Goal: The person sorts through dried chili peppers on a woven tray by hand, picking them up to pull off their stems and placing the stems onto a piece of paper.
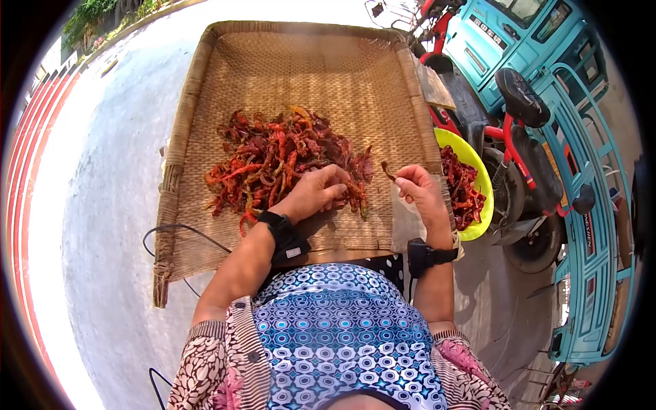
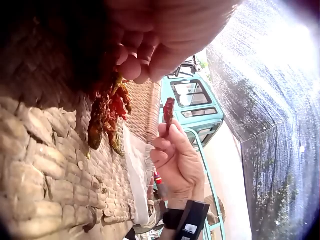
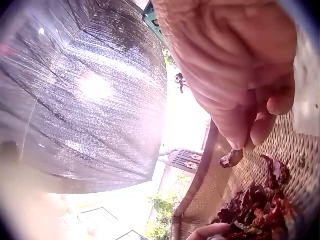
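Observation:
A heap of dried red chilies (image 1: 273,160) lies on a woven tray (image 1: 294,61) in front of me. My right hand (image 1: 425,195) is raised over the tray's right side and pinches one dark, wrinkled dried chili (image 2: 169,111) between thumb and fingertips. That chili sticks up beyond the fingers in the left wrist view. Over the heap's lower right part is my left hand (image 1: 311,193), its fingers curled and the fingertips close to some chilies (image 2: 104,120). I cannot tell whether it holds one of them.
Right of the tray stands a yellow-green basin (image 1: 486,198) with more dried chilies. A pale cloth (image 1: 408,222) lies at the tray's lower right. Beyond are a red-framed vehicle (image 1: 512,140) and a turquoise one (image 1: 581,225). A black cable (image 1: 184,227) crosses the tray's left edge.

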Motion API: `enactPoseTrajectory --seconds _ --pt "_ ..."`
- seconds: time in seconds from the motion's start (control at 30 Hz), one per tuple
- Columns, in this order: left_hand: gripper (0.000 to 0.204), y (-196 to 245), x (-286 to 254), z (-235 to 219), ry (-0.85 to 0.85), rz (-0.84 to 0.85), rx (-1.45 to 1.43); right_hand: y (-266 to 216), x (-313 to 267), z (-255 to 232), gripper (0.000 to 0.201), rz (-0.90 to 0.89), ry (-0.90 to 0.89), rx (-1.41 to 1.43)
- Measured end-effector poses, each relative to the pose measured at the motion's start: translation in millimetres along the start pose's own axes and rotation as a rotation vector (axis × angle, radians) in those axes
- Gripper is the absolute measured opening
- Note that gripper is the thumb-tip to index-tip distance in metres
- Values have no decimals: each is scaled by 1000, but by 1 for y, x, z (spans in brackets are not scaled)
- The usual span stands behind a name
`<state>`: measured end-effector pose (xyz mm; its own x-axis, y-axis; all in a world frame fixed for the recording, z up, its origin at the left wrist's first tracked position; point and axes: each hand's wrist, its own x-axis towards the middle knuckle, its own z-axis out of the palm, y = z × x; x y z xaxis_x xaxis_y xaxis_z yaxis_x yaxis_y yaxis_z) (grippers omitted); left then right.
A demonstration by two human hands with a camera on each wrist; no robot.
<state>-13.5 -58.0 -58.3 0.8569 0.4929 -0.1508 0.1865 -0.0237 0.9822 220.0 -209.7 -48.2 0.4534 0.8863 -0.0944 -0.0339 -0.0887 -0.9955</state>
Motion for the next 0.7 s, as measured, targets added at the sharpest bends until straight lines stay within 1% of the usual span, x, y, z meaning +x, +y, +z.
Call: enactPoseTrajectory --seconds 0.07,0.1,0.17,0.2,0.23,0.27,0.3,0.33,0.4,0.43,0.53,0.63,0.7 --pt "15 -4 1 0 -24 1 24 -3 4 -23 20 -39 240 120" --pt "16 -7 2 0 -36 11 25 -11 0 -22 24 -133 371 379" --pt "18 -8 3 2 -45 27 39 -7 7 -35 29 -133 483 748" --pt "17 -7 3 2 -44 32 51 3 13 -38 32 -60 436 629" --pt "17 -6 3 3 -44 38 65 0 16 -29 35 10 389 510" --pt "17 -6 4 3 -48 35 68 -2 19 -18 38 117 347 251" --pt "18 -8 6 2 -50 32 70 4 26 -10 33 164 215 63" --pt "18 -9 6 3 -53 27 73 10 31 2 31 129 158 -168" --pt "14 -9 5 4 -49 24 70 31 44 23 31 60 191 -626" --pt "13 -8 5 3 -44 23 70 33 48 34 31 20 205 -853" --pt "14 -9 4 1 -45 9 5 29 41 53 37 -31 195 -1107" --pt "17 -8 5 -1 -53 -14 17 40 44 45 32 -10 209 -857" --pt "26 -12 6 -3 -89 21 15 40 40 40 24 37 152 -582"
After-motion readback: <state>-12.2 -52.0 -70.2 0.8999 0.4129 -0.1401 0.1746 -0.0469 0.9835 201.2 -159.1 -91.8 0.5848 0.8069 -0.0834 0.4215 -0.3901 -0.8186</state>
